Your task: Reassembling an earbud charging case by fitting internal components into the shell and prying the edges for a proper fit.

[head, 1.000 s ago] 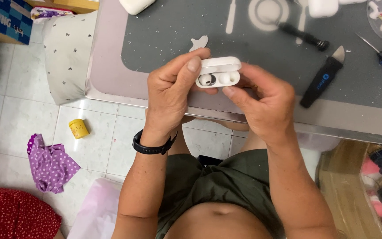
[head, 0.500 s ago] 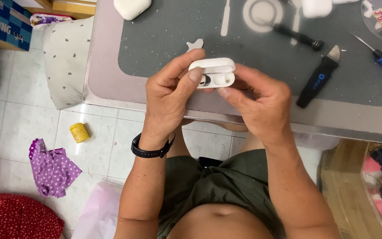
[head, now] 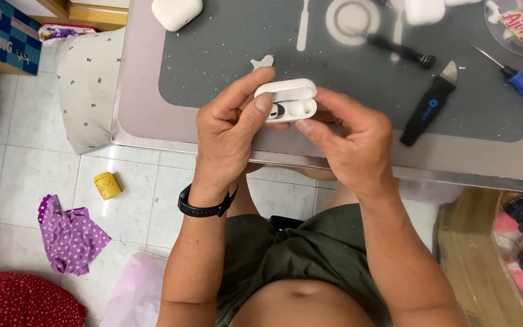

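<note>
grey mat (head: 225,54) on table, tiled floor (head: 134,200) | both hands, left (head: 228,130) and right (head: 349,142), grip white earbud case (head: 287,100)

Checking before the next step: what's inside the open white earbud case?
In the white earbud case, held by the left hand and right hand, one white earbud and a dark socket show; deeper parts are hidden.

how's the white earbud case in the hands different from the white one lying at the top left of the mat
The held earbud case is open, lid up, with one earbud seated inside; the case at the mat's top left is shut. The held one is gripped between the left hand and right hand above the table edge; the other lies untouched on the grey mat, partly cut off by the frame. Both are white, glossy and rounded.
</note>
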